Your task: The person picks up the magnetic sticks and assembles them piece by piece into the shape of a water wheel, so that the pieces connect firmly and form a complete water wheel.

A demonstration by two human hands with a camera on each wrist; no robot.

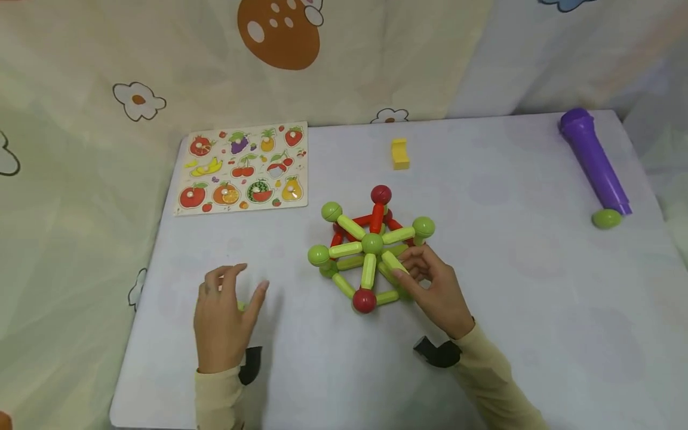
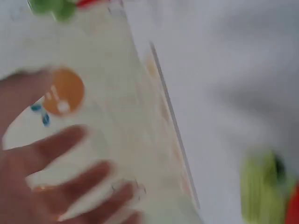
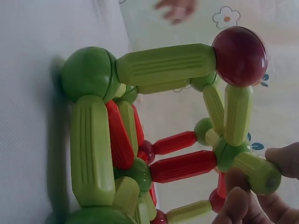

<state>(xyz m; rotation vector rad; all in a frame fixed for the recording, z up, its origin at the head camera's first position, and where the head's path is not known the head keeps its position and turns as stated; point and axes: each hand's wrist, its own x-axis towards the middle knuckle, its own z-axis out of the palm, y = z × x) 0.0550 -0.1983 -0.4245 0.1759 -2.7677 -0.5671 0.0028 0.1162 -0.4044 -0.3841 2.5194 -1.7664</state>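
Observation:
A frame of magnetic rods and balls in green and red stands mid-table, its upper spokes meeting at a green ball. My right hand pinches a light-green rod between thumb and fingers. One end of this rod meets the central green ball; its other end, with a dark tip, is free in the right wrist view. My left hand hovers left of the frame, fingers spread and holding nothing. Behind its thumb a small green piece shows, mostly hidden. The left wrist view is blurred.
At the back left lies a fruit peg puzzle board. A yellow block sits behind the frame. On the far right are a purple toy microphone and a green ball. Printed cloth hangs behind the white table.

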